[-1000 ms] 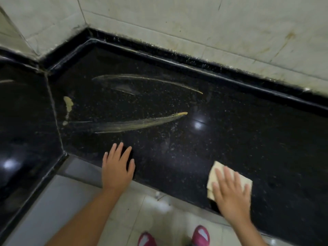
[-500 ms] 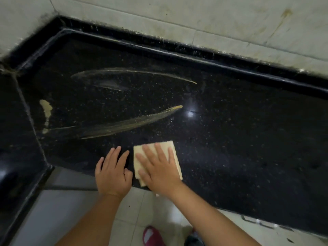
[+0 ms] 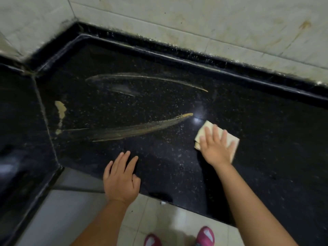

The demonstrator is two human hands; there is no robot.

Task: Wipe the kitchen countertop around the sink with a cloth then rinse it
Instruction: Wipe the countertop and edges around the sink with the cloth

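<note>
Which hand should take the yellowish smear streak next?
Right. The right hand already presses the cloth flat on the countertop, just right of the streak's tip. The left hand rests bare near the counter's front edge, holding nothing.

Glossy speckled stone countertop [image 3: 248, 157]

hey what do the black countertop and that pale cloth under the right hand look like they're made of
Countertop: likely polished granite or similar stone, black with pale speckles and a glossy lamp reflection. Cloth: looks like a folded, soft, matte beige wipe, layered at its edge; the exact fibre is unclear.
</note>
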